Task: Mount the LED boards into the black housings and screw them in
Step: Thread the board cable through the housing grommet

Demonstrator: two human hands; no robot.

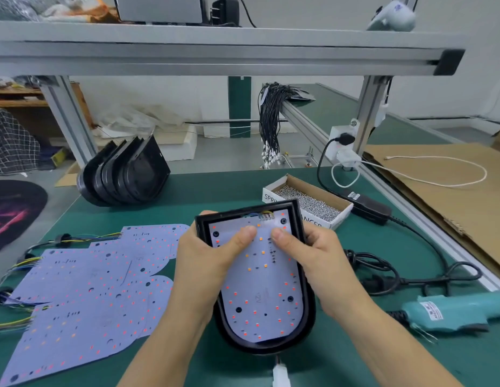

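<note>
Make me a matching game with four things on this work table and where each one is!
Things:
1. box of screws
2. electric screwdriver
3. spare LED boards
4. empty black housings

Places:
A. spread flat on the mat, left of the hands
B. stacked on edge at the far left of the mat
C. just behind the held housing
D. lying at the right, near the black cables

Pairs: 1-C, 2-D, 3-A, 4-B

Viewpoint: single head-worn wide-angle camera, above the worktop (pixel 187 196)
Facing: forward and down
Nearness: close over both hands, worktop's far edge and shelf frame (pixel 215 55) beyond
</note>
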